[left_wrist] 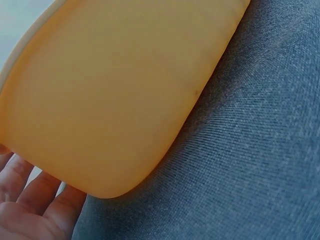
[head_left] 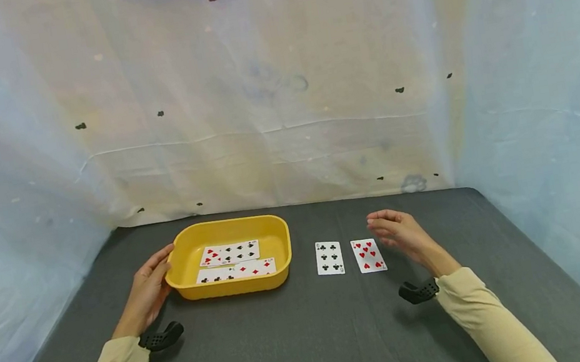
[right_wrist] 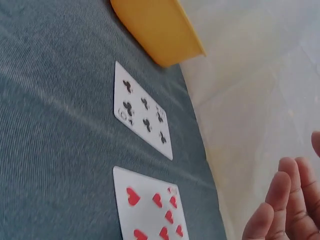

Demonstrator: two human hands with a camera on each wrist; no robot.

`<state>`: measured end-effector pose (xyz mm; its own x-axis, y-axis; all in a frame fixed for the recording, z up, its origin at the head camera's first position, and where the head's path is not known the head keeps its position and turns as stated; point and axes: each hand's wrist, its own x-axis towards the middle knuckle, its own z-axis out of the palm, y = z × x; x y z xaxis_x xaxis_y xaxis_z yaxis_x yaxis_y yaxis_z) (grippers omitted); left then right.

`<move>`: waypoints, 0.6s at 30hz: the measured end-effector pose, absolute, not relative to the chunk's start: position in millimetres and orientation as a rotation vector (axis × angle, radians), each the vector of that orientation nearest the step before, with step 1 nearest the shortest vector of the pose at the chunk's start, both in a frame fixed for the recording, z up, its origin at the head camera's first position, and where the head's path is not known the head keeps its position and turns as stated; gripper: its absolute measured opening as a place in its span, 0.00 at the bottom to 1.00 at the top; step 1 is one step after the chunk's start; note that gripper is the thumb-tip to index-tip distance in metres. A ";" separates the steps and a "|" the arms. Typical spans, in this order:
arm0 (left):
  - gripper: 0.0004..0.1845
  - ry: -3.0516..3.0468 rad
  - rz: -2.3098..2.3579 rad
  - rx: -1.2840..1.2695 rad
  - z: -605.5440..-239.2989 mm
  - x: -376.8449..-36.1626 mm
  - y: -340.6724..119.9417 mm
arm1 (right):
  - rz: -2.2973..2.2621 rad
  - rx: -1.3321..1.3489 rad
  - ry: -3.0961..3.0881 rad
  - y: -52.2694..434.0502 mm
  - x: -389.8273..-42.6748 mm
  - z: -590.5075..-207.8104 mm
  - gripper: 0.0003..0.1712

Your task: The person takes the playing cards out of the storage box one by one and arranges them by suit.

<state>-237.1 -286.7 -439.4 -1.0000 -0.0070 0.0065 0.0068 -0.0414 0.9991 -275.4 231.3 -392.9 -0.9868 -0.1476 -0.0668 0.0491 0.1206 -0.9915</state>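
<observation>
My left hand (head_left: 147, 292) holds the left end of a yellow plastic tray (head_left: 235, 287), fingers at its rim. In the left wrist view, the fingers (left_wrist: 42, 192) reach behind the tray's end wall. Several playing cards lie face up inside, among them a spades card (head_left: 241, 252) and a diamonds card (head_left: 255, 267). Right of the tray, a six of clubs (head_left: 329, 258) and a seven of hearts (head_left: 368, 256) lie face up side by side. Just beyond the hearts card hovers my right hand (head_left: 404, 236), fingers extended, holding nothing.
Dark grey cloth (head_left: 304, 343) covers the table. A pale patterned curtain (head_left: 287, 162) hangs along the back edge, with more sheeting at both sides. Black bands (head_left: 420, 291) sit on both wrists.
</observation>
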 end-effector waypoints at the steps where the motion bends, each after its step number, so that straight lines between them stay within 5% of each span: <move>1: 0.29 -2.163 -2.265 -0.002 -439.7 -236.8 -286.9 | -1.996 -0.114 2.231 229.6 -274.9 -391.8 0.22; 18: 0.29 -2.101 -2.320 -0.013 -439.7 -236.3 -287.1 | -2.042 -0.368 2.186 199.9 -268.5 -365.0 0.20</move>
